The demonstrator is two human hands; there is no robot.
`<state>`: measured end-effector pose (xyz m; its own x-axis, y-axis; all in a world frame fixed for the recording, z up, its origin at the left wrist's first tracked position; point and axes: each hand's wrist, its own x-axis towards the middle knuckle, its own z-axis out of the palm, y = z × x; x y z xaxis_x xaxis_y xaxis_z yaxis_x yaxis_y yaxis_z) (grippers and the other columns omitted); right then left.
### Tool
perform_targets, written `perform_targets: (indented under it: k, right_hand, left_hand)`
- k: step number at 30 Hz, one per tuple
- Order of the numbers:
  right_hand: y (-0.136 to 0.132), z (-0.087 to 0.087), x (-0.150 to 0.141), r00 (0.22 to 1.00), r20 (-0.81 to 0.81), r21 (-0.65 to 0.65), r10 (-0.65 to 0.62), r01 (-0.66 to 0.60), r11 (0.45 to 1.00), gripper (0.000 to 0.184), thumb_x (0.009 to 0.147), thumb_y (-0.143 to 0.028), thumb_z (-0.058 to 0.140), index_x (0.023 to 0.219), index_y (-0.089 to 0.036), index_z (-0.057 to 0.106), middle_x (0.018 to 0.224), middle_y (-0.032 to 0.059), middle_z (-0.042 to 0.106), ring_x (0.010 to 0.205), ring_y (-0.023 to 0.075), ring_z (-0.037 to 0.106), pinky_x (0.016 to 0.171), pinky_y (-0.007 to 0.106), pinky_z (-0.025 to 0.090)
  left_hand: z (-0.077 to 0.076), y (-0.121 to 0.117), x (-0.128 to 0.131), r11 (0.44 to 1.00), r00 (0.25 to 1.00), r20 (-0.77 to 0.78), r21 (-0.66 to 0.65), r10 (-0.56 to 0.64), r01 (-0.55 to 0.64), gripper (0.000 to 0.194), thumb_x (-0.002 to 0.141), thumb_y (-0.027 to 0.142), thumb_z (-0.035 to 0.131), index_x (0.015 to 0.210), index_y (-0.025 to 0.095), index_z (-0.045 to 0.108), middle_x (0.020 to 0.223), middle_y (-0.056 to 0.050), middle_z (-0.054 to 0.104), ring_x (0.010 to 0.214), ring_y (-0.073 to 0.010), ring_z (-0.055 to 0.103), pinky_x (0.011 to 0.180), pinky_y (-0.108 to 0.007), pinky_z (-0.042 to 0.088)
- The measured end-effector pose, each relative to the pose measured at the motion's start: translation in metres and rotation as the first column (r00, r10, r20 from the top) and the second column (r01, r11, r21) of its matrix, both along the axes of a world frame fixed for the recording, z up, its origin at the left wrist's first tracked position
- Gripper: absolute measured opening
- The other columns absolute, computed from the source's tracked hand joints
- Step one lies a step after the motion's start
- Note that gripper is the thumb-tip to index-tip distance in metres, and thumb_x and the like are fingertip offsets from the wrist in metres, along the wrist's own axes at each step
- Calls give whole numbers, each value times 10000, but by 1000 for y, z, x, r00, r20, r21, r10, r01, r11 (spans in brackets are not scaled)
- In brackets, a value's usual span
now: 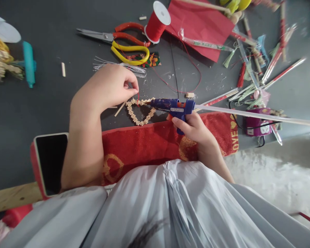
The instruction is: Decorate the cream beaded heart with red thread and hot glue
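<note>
Holding a thin red thread (138, 99) pinched between closed fingertips, the left hand (112, 84) of a person in a pale, gathered garment (144, 203) hovers over a heart-shaped ornament (130, 112) while the right hand (193, 129) grips a blue glue gun (177, 106), its fingers wrapped around the handle. The beige ornament, an open outline of small, knobbly pieces set side by side, lies on the dark gray worktop (49, 106), point toward the wearer, just beyond a red towel (150, 144). The thread meets its upper edge near the middle, and the gun's nozzle reaches the upper right side. A long, translucent glue stick (258, 117) extends from the back of the gun, whose white label (177, 110) carries print too small to read. Gold lettering at the towel's right end spells "LOVE," accompanied by gold hearts. Green print on a clear wrapper (206, 44) beside the red sheet (198, 26) is illegible, as are the white markings on a purple object (258, 121) at right. Scissors (105, 36) with one orange and one yellow handle loop lie near a spool (157, 22) of red thread with white ends.
</note>
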<state>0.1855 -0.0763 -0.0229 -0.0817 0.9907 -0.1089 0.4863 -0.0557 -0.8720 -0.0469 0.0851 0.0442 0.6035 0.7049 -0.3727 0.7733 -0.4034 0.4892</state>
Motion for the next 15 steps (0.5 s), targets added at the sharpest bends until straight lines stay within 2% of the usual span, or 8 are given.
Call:
perform_targets:
  k: [5,15]
  right_hand:
    - [-2,0,1,999,-13,-12,-37,36,999,248,921,-403,607,897,-179,710,816,42,731,750,186,666,741,324,535]
    - [-1,3,3,993,-67,-72,-98,93,993,246,918,-401,603,816,-193,687,708,28,674,773,199,680,768,326,560]
  left_hand:
    - [8,0,-2,1000,999,-40,-29,11,-13,279,841,321,582,947,191,805,750,-27,622,654,-140,450,674,-322,297]
    - [5,3,-6,999,996,-81,-7,42,-42,264,847,342,600,938,205,806,722,-12,615,645,-132,462,667,-313,289]
